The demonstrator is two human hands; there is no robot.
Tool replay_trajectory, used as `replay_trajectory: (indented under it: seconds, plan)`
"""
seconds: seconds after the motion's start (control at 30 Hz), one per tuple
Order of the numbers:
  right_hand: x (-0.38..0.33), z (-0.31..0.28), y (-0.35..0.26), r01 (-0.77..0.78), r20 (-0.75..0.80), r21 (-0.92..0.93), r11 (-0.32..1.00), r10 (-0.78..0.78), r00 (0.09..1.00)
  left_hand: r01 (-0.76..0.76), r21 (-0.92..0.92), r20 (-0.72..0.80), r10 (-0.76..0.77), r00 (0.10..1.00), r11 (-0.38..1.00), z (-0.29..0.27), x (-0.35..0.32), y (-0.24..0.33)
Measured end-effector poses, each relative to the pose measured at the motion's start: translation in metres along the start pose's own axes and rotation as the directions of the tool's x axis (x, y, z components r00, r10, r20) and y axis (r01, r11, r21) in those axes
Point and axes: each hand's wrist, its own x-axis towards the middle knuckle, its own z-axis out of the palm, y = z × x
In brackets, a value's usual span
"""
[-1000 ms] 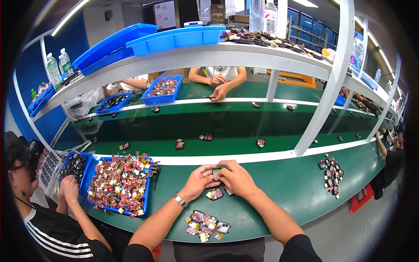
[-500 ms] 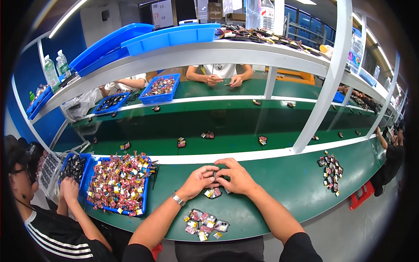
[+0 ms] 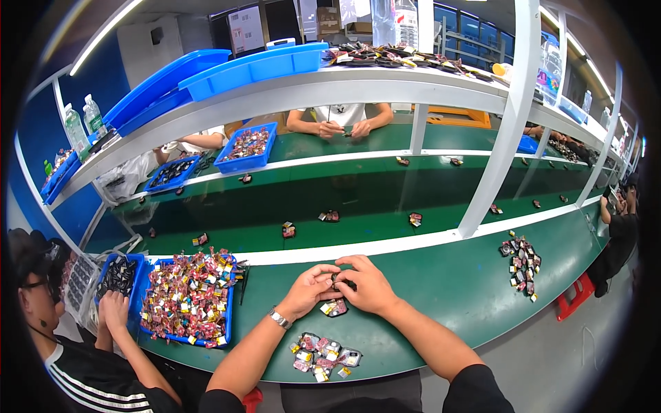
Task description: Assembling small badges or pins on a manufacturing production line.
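Both hands meet over the green bench in front of me. My left hand point(image 3: 308, 292), with a metal-band watch at its wrist, pinches a small dark part point(image 3: 336, 280) at the fingertips. My right hand point(image 3: 370, 284) grips the same part from the other side, its fingers bent over it and hiding most of it. Just under the hands lies a small electronic assembly point(image 3: 334, 308) with white, pink and yellow bits. Nearer the bench edge sits a loose cluster of similar assemblies point(image 3: 323, 356).
Left stand a blue tray point(image 3: 229, 320) heaped with pink-and-yellow parts and a blue bin point(image 3: 141, 265) of black pieces; a co-worker point(image 3: 96, 365) sits beside them. More assemblies point(image 3: 521, 265) lie right. Beyond a white rail point(image 3: 385, 246), small units rest on a green belt point(image 3: 372, 230). A white post point(image 3: 506, 117) rises right.
My view has shifted slightly. Both hands stay together on the small dark part, with the fingers slightly repositioned. Units on the belt sit a little farther right relative to the white post.
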Motion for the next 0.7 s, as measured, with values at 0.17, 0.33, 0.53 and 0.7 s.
replay_trajectory:
  seconds: [0.17, 0.33, 0.53, 0.7]
  plan:
    - [-0.003, 0.006, -0.002, 0.018, -0.062, -0.062, 0.998, -0.022, 0.998, -0.013, -0.001, -0.015, 0.013, 1.000, 1.000, 0.001, -0.001, -0.002]
    - [-0.006, 0.016, 0.004, -0.052, -0.110, 0.063, 0.997, 0.058, 0.992, -0.038, -0.016, -0.010, 0.038, 0.999, 0.999, 0.001, 0.000, -0.003]
    - [-0.007, 0.018, 0.006, -0.100, -0.099, 0.121, 0.988, 0.112, 0.989, -0.046, -0.023, -0.012, 0.046, 0.999, 0.999, -0.001, 0.000, -0.005]
    - [-0.002, 0.015, -0.006, -0.065, -0.108, 0.147, 0.987, 0.081, 0.991, -0.133, 0.040, -0.074, 0.136, 0.988, 0.990, 0.002, -0.002, -0.007]
